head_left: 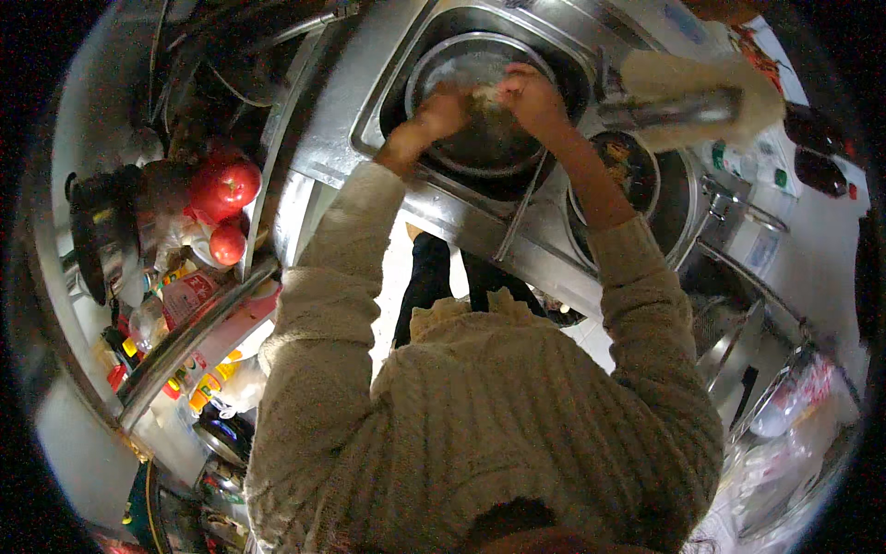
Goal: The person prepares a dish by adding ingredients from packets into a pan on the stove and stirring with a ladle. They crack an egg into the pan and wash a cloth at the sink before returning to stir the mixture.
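Note:
A round metal basin (pixel 443 156) stands in the left bowl of the stainless-steel sink (pixel 332 131). Both of my hands are over it. The fingertips of my right hand (pixel 536 100) pinch a small pale piece (pixel 486 95), too blurred to name. Close on the other side of that piece is my left hand (pixel 443 114), smeared by motion, so its grip is unclear. The inside of the basin looks dark and wet. Beside my right forearm, a dark round pan (pixel 651 173) with brownish bits in it sits in the right sink bowl (pixel 682 215).
A blurred metal tap (pixel 675 111) reaches over the sink from the right, above a beige board or cloth (pixel 692 69). Tomato-like red fruits (pixel 227 183) and several bottles (pixel 188 298) crowd the left shelf. A wire rack (pixel 747 277) and plastic bags (pixel 796 429) are at right.

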Demonstrator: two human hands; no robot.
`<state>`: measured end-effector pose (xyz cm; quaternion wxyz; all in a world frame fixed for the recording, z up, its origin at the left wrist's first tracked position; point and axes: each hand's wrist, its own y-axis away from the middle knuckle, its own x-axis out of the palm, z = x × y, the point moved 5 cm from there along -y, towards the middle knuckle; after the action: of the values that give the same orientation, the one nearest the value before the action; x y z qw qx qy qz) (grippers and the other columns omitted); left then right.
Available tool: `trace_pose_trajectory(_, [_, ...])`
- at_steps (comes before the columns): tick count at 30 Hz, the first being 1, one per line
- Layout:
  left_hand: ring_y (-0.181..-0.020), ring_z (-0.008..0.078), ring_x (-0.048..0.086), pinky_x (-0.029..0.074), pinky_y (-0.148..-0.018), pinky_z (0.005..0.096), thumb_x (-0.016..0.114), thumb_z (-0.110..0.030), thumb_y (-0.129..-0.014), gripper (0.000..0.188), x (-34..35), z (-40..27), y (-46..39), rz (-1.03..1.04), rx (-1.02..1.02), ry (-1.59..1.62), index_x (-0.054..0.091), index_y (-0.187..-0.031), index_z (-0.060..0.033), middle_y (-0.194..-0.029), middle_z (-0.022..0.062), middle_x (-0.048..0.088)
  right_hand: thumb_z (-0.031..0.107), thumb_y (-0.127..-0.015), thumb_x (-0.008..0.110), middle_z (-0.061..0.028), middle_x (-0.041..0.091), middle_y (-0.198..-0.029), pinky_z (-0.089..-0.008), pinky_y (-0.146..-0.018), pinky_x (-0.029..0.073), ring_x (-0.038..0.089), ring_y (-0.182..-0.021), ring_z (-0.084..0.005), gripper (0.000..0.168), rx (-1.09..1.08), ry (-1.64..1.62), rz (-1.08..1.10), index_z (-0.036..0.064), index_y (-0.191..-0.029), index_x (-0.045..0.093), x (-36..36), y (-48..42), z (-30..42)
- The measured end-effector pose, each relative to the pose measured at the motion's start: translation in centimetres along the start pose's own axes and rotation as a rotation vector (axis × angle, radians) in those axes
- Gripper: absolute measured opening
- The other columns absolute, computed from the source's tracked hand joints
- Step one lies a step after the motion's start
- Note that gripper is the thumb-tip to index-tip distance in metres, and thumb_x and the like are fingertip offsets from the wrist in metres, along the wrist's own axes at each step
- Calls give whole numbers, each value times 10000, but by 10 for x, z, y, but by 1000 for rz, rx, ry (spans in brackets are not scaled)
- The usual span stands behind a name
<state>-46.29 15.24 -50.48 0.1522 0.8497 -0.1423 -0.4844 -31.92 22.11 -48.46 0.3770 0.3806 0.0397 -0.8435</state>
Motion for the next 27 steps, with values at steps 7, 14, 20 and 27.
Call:
trace_pose_trajectory(7, [-1100,181,497,421,-901,328,594,-238,-887,424,-56,-30,24,-75,-110,1084,470,-1274,-116,-1152,15,577,189,-848,638,-69,609,-1040,-347,-840,482,588,-943,-188,292,-48,-1206,-301,24,-1083,583,-78,48,108])
trace_pose_trajectory(14, [-920,258,596,514,-758,363,396,-19,-874,310,-56,-40,52,-248,-36,1863,511,-1163,-26,-1092,130,595,75,-743,653,-78,625,-879,-313,-716,454,576,-806,-171,191,278,-1014,-667,16,-912,586,-7,46,54])
trace_pose_trajectory(20, [-942,265,585,478,-850,382,437,-320,-940,344,-39,-86,62,-49,-36,2148,544,-1107,-38,-1074,144,598,120,-804,587,-161,577,-1062,-363,-777,462,570,-901,-259,337,328,-1132,-674,22,-1110,483,11,39,73])
trace_pose_trajectory(27, [-820,278,578,495,-807,405,401,-487,-944,459,-45,-72,55,-236,-215,1982,557,-957,-56,-917,94,589,222,-889,529,-165,461,-1334,-511,-1075,198,321,-1303,-379,335,-243,-393,-766,114,-1206,523,29,82,127])
